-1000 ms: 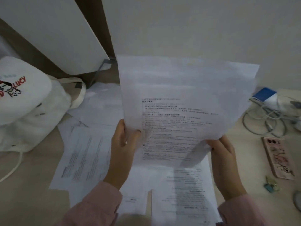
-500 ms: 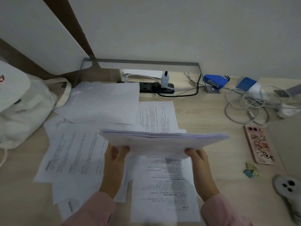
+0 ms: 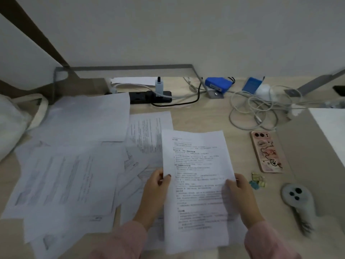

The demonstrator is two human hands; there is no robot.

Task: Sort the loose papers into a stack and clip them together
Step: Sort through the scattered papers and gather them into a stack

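L hand (image 3: 156,190) & R hand (image 3: 241,195) fingers each pinch paper stack (image 3: 196,165) by its side edges, prob. flat on desk (image 3: 205,118).

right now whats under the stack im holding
Past the left edge of the held stack, loose printed sheets poke out, lying on the desk. The left hand and right hand pinch its sides. Whatever lies directly beneath is covered.

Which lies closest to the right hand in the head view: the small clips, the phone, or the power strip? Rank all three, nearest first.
From the right hand, which grips the paper stack:
1. Small clips, just right of the hand on the desk.
2. Phone, farther back and right, beyond the clips.
3. Power strip, at the desk's back edge, to the left.
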